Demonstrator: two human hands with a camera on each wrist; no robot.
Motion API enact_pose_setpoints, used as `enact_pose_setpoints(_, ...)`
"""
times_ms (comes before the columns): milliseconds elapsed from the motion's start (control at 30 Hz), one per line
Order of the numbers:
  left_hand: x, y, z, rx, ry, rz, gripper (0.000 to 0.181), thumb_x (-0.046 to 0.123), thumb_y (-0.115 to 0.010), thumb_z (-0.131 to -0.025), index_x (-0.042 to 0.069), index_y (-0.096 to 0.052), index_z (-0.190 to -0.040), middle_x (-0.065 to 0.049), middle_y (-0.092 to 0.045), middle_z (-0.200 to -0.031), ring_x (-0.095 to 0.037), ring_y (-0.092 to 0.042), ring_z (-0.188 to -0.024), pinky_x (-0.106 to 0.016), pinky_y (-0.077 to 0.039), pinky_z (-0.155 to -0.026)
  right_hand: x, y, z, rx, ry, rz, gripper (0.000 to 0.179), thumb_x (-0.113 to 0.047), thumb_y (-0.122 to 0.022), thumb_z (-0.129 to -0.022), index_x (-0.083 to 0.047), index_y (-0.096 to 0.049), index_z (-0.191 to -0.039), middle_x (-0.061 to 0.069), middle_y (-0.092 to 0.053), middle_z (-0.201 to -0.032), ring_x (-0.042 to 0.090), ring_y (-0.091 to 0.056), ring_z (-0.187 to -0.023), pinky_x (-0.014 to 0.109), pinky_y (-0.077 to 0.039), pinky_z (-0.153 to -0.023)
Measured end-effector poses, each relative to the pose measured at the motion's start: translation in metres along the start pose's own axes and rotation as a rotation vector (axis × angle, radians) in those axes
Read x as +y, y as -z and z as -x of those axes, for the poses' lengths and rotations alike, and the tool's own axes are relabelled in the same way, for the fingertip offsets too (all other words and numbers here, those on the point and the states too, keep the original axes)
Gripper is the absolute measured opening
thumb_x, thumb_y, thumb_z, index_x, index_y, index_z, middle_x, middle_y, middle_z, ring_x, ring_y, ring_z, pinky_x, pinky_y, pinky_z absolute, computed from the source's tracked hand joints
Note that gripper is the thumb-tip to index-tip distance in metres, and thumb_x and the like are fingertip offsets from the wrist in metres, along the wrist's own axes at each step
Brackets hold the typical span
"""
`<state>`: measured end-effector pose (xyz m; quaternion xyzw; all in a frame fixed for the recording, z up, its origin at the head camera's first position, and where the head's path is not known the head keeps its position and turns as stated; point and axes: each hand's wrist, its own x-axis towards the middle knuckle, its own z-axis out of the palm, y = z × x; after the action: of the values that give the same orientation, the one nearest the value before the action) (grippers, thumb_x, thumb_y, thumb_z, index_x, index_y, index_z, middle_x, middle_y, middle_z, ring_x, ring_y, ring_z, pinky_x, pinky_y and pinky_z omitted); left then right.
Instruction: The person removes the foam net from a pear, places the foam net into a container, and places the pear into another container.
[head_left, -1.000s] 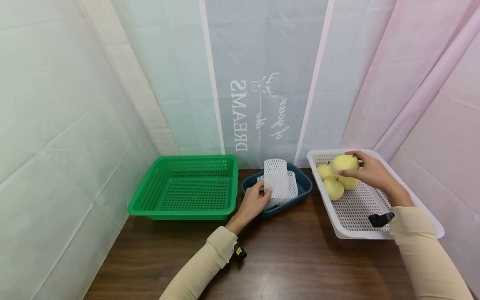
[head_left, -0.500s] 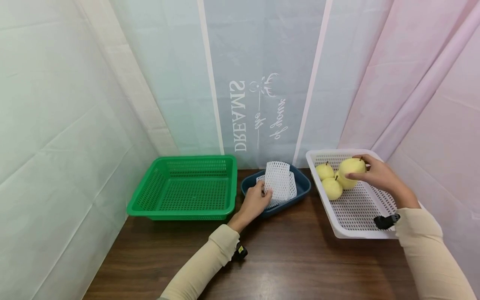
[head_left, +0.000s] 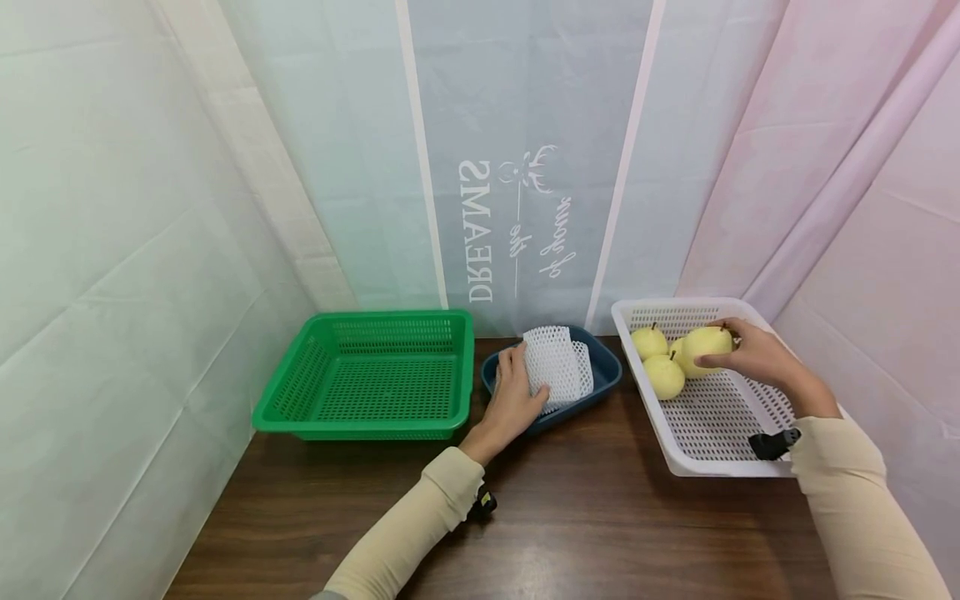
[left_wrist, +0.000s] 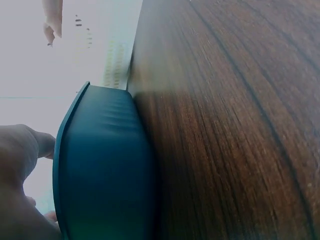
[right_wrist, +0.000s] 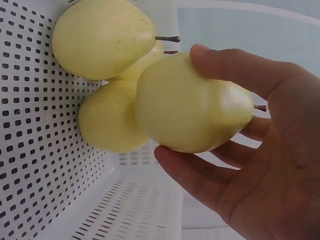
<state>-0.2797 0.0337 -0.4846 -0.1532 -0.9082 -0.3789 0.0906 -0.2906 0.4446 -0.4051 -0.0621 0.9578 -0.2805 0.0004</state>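
In the head view my left hand [head_left: 512,410] reaches over the near left rim of a small dark blue basin [head_left: 606,375]. Its fingers lie fairly straight along the left edge of a white foam fruit net [head_left: 553,367], thumb apart at the net's lower part. Another net [head_left: 584,371] lies beneath. In the left wrist view, part of that hand shows beside the basin's outer wall [left_wrist: 107,165]. My right hand [head_left: 759,357] grips a yellow pear [right_wrist: 187,107] between thumb and fingers, stem toward the palm, beside several other pears [right_wrist: 102,40] in the white basket [head_left: 705,433].
A green perforated basket [head_left: 390,392] stands left of the blue basin. All three containers rest on a dark wooden table [head_left: 570,517]. Fabric curtains [head_left: 360,167] rise behind and at both sides.
My left hand's fingers have spread from a pinch and shifted up along the net, which has tilted slightly left. My right hand has carried the pear a little rightward and lower.
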Motion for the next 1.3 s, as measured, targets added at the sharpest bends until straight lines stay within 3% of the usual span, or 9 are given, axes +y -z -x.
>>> enact_pose_setpoints(200,-0.001,-0.002,-0.001,0.071,-0.086,-0.087,0.069,0.019,-0.079,-0.097,0.007,-0.040,-0.152,-0.016,-0.032,-0.151,-0.033,-0.041,-0.135,-0.046,-0.049,-0.110,0.004,-0.004,-0.001,-0.037,-0.012,0.030,0.084,-0.035,-0.086,-0.089,0.013,-0.046,-0.145,0.043,-0.057,-0.133,0.054,-0.060,-0.115,0.054,-0.053,-0.088)
enact_pose_setpoints(300,-0.002,-0.002,-0.003,0.076,-0.129,-0.145,0.060,0.019,-0.079,-0.097,0.009,-0.048,-0.147,-0.013,-0.037,-0.149,-0.031,-0.043,-0.133,-0.044,-0.049,-0.109,0.005,-0.005,0.000,-0.061,-0.020,0.047,0.087,-0.035,-0.087,-0.087,0.014,-0.045,-0.146,0.044,-0.057,-0.132,0.055,-0.060,-0.115,0.061,-0.053,-0.090)
enact_pose_setpoints(500,-0.003,-0.002,-0.006,0.036,-0.234,-0.265,0.045,0.017,-0.076,-0.097,0.009,-0.064,-0.139,-0.011,-0.046,-0.157,-0.031,-0.044,-0.141,-0.045,-0.046,-0.116,0.004,-0.005,0.001,-0.114,-0.016,0.068,0.088,-0.033,-0.089,-0.086,0.018,-0.045,-0.143,0.044,-0.057,-0.131,0.058,-0.059,-0.116,0.066,-0.052,-0.092)
enact_pose_setpoints(667,-0.003,-0.003,-0.010,-0.052,-0.313,-0.293,0.042,0.018,-0.071,-0.100,0.007,-0.065,-0.140,-0.009,-0.053,-0.159,-0.030,-0.042,-0.154,-0.043,-0.038,-0.126,0.006,-0.006,0.000,-0.136,-0.014,0.085,0.084,-0.032,-0.092,-0.083,0.018,-0.050,-0.137,0.043,-0.059,-0.128,0.053,-0.062,-0.110,0.055,-0.054,-0.086)
enact_pose_setpoints(867,-0.001,-0.004,-0.010,-0.202,-0.303,-0.287,0.045,0.028,-0.063,-0.107,0.012,-0.062,-0.149,-0.006,-0.054,-0.161,-0.024,-0.044,-0.155,-0.040,-0.037,-0.127,0.012,-0.010,0.000,-0.171,-0.028,0.096,0.085,-0.032,-0.093,-0.081,0.018,-0.050,-0.134,0.040,-0.060,-0.125,0.046,-0.063,-0.105,0.041,-0.051,-0.079)
enact_pose_setpoints(1133,0.002,-0.004,-0.012,-0.324,-0.247,-0.291,0.049,0.044,-0.051,-0.112,0.019,-0.059,-0.153,-0.002,-0.049,-0.165,-0.021,-0.044,-0.155,-0.038,-0.037,-0.127,0.013,-0.013,0.001,-0.213,-0.032,0.080,0.082,-0.026,-0.093,-0.080,0.020,-0.049,-0.132,0.043,-0.059,-0.124,0.049,-0.062,-0.105,0.054,-0.055,-0.083)
enact_pose_setpoints(1300,0.004,-0.004,-0.014,-0.390,-0.204,-0.291,0.053,0.052,-0.041,-0.114,0.022,-0.059,-0.154,-0.001,-0.047,-0.167,-0.020,-0.042,-0.156,-0.037,-0.035,-0.128,0.014,-0.014,0.001,-0.241,-0.051,0.096,0.082,-0.026,-0.093,-0.080,0.020,-0.049,-0.132,0.042,-0.059,-0.123,0.046,-0.062,-0.104,0.048,-0.055,-0.081)
